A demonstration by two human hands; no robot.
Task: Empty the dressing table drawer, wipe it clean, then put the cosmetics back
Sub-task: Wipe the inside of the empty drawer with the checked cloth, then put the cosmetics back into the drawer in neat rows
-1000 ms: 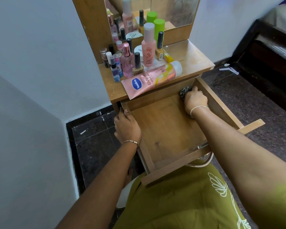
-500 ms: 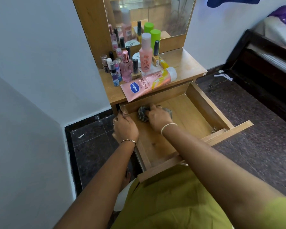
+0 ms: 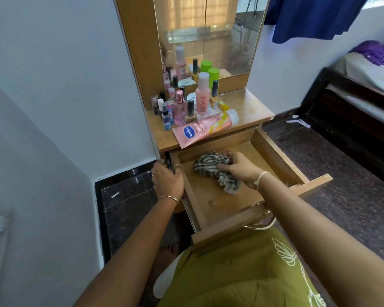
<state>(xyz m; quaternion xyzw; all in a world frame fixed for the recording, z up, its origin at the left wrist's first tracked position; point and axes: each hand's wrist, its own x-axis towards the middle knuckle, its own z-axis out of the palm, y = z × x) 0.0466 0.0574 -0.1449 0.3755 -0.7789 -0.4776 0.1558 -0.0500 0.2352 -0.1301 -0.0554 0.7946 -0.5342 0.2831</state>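
I am noting the right hand (image 3: 239, 168) clutching the striped cloth (image 3: 209, 170) in the drawer (image 3: 278, 152) (left hand (image 3: 167, 181) gripping its side), favouring firm corner strokes.

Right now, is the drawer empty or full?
Emptied: the drawer holds only the cloth in the right hand; the cosmetics sit on the tabletop.

Grey-and-white striped cloth (image 3: 215, 171); pink tube (image 3: 205, 128).
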